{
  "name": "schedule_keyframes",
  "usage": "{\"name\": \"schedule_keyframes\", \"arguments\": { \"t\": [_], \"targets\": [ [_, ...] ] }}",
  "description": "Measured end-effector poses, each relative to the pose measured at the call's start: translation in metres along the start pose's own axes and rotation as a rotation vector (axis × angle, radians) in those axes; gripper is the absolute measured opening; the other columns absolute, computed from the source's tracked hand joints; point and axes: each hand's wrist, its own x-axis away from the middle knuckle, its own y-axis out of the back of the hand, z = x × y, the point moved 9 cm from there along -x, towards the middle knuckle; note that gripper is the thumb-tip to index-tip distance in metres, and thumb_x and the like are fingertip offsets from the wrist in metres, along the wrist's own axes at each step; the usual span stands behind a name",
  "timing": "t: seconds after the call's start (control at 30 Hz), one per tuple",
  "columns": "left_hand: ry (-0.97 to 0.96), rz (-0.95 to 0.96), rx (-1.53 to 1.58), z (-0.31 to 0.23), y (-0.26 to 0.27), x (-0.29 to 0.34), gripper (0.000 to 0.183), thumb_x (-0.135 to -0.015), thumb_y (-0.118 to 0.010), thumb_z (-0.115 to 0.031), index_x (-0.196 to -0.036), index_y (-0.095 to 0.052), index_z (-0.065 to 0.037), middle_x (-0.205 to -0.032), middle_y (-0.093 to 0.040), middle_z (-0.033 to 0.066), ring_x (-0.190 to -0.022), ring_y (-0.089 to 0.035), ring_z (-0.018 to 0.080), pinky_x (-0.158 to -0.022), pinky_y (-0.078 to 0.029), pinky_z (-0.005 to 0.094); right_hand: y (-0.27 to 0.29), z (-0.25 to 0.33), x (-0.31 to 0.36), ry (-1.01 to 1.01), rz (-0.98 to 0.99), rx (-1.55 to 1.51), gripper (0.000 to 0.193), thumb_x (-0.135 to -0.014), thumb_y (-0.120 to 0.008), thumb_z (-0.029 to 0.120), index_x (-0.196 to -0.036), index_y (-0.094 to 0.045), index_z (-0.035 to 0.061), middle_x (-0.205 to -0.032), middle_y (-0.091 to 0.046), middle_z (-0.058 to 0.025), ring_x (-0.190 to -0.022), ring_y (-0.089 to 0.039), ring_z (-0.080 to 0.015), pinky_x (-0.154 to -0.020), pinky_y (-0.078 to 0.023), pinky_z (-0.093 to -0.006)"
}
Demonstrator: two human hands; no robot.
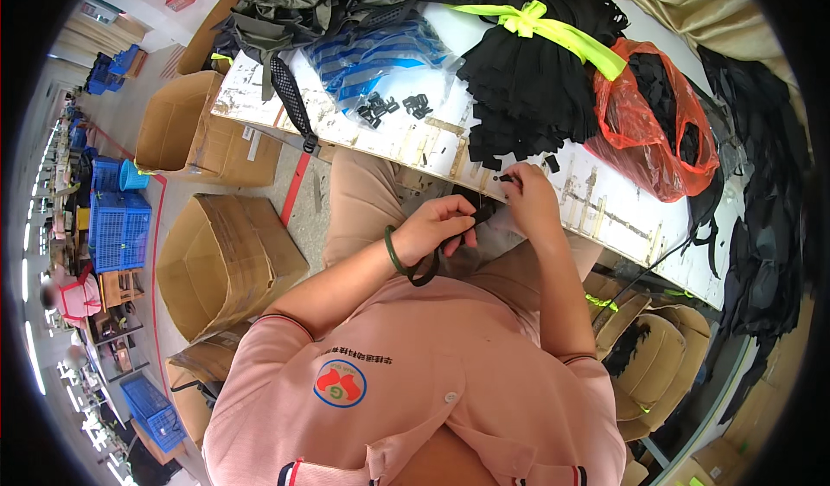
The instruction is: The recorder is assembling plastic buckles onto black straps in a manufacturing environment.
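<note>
My left hand [437, 227], with a green bangle at its wrist, is closed on a black webbing strap [425, 276] in front of the table edge. The strap's loop hangs below the fingers, and a dark end sticks out past the thumb. To its right, my right hand [529, 196] is at the table edge, its fingers pinched around a small black piece [505, 178], too small to name exactly. Just beyond lies a thick bundle of black strips [527, 88], tied with a bright yellow-green band [553, 29]. Small black plastic buckles [376, 108] lie on the table further left.
The worn white table [605, 196] carries a blue-striped plastic bag [372, 54], dark bags at the back and a red plastic bag [644, 131] of black material. Cardboard boxes [220, 261] stand at left and lower right. Black straps [761, 227] hang at the right.
</note>
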Motion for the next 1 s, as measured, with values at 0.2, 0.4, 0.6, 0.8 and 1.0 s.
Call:
{"name": "schedule_keyframes", "arguments": {
  "t": [0.2, 0.4, 0.6, 0.8, 1.0],
  "targets": [
    [0.074, -0.048, -0.005, 0.02, 0.016, -0.002, 0.011, -0.09, -0.052, -0.012, -0.098, -0.054, -0.004, -0.072, -0.061, 0.0048, -0.049, -0.043, 0.0055, -0.045, -0.034, 0.0185, 0.018, 0.043, 0.042, 0.061, 0.028, -0.488, 0.013, -0.076, -0.063, -0.001, -0.089, -0.063, 0.0015, -0.079, -0.058, -0.0094, -0.068, -0.056, -0.0184, -0.06, -0.043, -0.0257],
    [0.085, -0.01, 0.007, 0.022, 0.006, -0.006, 0.012, -0.09, -0.052, -0.011, -0.098, -0.053, -0.002, -0.074, -0.06, 0.0049, -0.051, -0.043, 0.0056, -0.046, -0.033, 0.0184, 0.005, 0.053, 0.056, 0.296, 0.034, -0.457, 0.015, -0.075, -0.061, -0.007, -0.087, -0.063, 0.0004, -0.079, -0.058, -0.0092, -0.068, -0.057, -0.0178, -0.059, -0.044, -0.0248],
    [0.139, -0.031, -0.022, 0.028, 0.011, -0.001, 0.012, -0.09, -0.051, -0.01, -0.098, -0.053, -0.002, -0.075, -0.061, 0.0057, -0.051, -0.043, 0.0061, -0.047, -0.033, 0.0185, 0.012, 0.042, 0.053, 0.174, 0.051, -0.474, 0.015, -0.073, -0.062, -0.008, -0.086, -0.063, 0.0002, -0.079, -0.058, -0.0098, -0.069, -0.058, -0.0206, -0.06, -0.046, -0.0276],
    [0.162, -0.023, -0.069, 0.027, 0.009, 0.0, 0.013, -0.09, -0.052, -0.011, -0.099, -0.053, -0.002, -0.074, -0.061, 0.005, -0.05, -0.043, 0.0052, -0.045, -0.033, 0.0174, -0.002, 0.05, 0.055, 0.286, 0.143, -0.459, 0.016, -0.073, -0.062, -0.008, -0.086, -0.063, -0.0001, -0.079, -0.059, -0.0103, -0.07, -0.058, -0.0204, -0.06, -0.046, -0.0277],
    [0.124, -0.058, -0.119, 0.034, 0.014, -0.002, 0.012, -0.089, -0.052, -0.01, -0.099, -0.054, -0.004, -0.073, -0.062, 0.0037, -0.049, -0.043, 0.0036, -0.044, -0.033, 0.0169, -0.016, 0.045, 0.06, 0.218, 0.118, -0.515, 0.015, -0.073, -0.062, -0.008, -0.086, -0.063, -0.0005, -0.079, -0.059, -0.0108, -0.071, -0.059, -0.02, -0.06, -0.047, -0.0265]
  ]
}}
